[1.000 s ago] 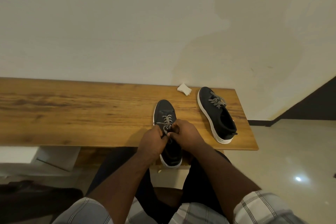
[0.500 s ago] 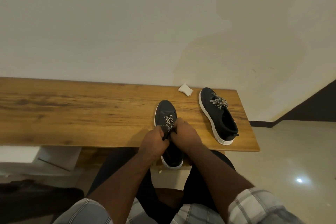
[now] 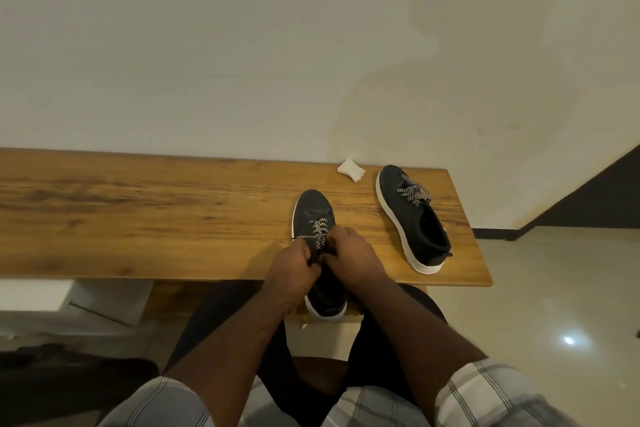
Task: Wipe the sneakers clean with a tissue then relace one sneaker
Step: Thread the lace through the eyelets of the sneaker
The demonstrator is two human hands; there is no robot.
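A dark sneaker (image 3: 313, 210) with a white sole lies toe-away at the front edge of the wooden table (image 3: 138, 211), its heel hanging over the edge. My left hand (image 3: 294, 270) and my right hand (image 3: 349, 255) sit side by side over its tongue, fingers curled on the black-and-white patterned lace (image 3: 318, 234). The fingertips are hidden behind the knuckles. A second matching sneaker (image 3: 412, 218) lies laced at the right end of the table. A crumpled white tissue (image 3: 351, 170) rests near the wall, between the two shoes.
The table's right end (image 3: 481, 263) stops just past the second sneaker, with pale tiled floor (image 3: 554, 305) beyond. A white wall backs the table. White box-like pieces (image 3: 86, 298) sit under the table at the left. My knees are below the front edge.
Both hands have stayed on the near sneaker's lace, shifting slightly closer together over the tongue. The other sneaker and tissue have not moved.
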